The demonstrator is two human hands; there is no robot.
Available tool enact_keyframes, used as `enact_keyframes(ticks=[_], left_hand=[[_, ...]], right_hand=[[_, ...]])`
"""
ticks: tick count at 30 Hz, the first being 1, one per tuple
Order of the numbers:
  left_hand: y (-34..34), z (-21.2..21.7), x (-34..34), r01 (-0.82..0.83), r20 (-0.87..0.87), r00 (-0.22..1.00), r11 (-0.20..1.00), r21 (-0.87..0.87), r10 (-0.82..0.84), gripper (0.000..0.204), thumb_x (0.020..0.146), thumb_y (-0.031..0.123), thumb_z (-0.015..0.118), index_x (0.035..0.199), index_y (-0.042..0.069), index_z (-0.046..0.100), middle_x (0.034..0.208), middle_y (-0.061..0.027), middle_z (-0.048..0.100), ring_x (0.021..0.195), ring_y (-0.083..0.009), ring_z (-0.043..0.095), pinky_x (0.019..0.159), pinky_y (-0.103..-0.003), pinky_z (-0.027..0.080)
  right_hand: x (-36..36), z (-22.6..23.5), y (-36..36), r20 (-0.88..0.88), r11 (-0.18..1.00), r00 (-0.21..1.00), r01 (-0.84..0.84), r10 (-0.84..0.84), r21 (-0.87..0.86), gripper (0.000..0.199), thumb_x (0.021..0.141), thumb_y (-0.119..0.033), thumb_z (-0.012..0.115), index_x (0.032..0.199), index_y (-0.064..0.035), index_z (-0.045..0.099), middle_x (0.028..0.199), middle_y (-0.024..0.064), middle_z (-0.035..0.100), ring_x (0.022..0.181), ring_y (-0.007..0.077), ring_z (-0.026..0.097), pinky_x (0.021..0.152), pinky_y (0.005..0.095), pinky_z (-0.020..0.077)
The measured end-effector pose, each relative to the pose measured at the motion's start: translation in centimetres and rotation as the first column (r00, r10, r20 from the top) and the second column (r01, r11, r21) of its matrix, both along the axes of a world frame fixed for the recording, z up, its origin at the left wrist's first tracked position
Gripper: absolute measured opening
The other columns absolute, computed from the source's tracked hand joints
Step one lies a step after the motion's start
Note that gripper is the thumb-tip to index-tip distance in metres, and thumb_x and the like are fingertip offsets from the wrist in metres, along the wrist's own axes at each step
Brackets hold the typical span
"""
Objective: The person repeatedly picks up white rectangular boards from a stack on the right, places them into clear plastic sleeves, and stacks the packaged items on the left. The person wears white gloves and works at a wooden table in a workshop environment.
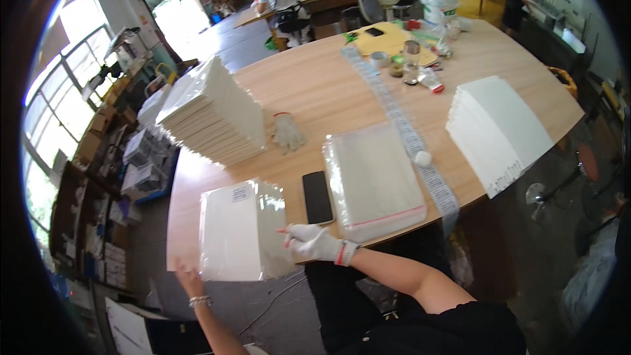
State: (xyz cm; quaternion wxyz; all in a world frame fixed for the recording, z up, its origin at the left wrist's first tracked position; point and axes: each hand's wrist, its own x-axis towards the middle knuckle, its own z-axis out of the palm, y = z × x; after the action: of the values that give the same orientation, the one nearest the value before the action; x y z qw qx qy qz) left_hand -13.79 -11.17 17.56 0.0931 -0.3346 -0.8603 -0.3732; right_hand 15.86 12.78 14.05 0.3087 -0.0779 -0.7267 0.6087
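A clear plastic bag with white sheets inside [230,240] lies at the table's near left edge, a small printed label [239,193] near its top. My bare left hand [190,281], a bracelet at the wrist, is at the bag's lower left corner with its fingers apart. My right hand [315,242] wears a white glove with red at a fingertip and the cuff. Its fingers point left over the bag's right edge, thumb and forefinger apart. Close above that hand lies a black phone [317,197]. To its right is a stack of clear plastic bags [378,181].
Behind on the left stands a tall stack of wrapped packs [213,115], beside a loose glove [287,133]. A strip of printed labels [401,121] crosses the table [315,95]. White sheets [496,128] lie fanned at right. Tape, a jar and a bucket [438,6] are farther back.
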Motion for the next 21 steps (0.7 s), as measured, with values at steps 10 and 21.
enact_keyframes(ticks=[10, 21], left_hand=[[4.2, 3.6, 19.5, 0.512, -0.344, 0.838, 0.828, 0.229, -0.423, 0.012, 0.081, -0.001, 0.047, 0.092, 0.003, 0.050, 0.070, -0.0086, 0.060, 0.063, -0.0201, 0.058, 0.058, -0.029, 0.045], [6.1, -9.0, 31.2, 0.664, 0.492, 0.569, 0.721, 0.198, -0.659, 0.017, 0.082, 0.000, 0.049, 0.098, 0.002, 0.055, 0.073, -0.0110, 0.060, 0.063, -0.0215, 0.060, 0.059, -0.030, 0.049]], right_hand=[[24.5, 2.1, 19.1, 0.520, 0.551, 0.221, 0.113, -0.825, 0.827, 0.030, 0.076, -0.021, 0.052, 0.105, -0.0113, 0.053, 0.107, 0.0102, 0.052, 0.097, 0.0314, 0.049, 0.086, 0.0421, 0.0404], [22.9, 4.7, 25.1, 0.775, 0.784, 0.116, 0.073, -0.621, 0.616, 0.040, 0.075, -0.036, 0.050, 0.098, -0.0036, 0.051, 0.105, 0.0180, 0.053, 0.098, 0.0331, 0.052, 0.083, 0.0403, 0.0419]])
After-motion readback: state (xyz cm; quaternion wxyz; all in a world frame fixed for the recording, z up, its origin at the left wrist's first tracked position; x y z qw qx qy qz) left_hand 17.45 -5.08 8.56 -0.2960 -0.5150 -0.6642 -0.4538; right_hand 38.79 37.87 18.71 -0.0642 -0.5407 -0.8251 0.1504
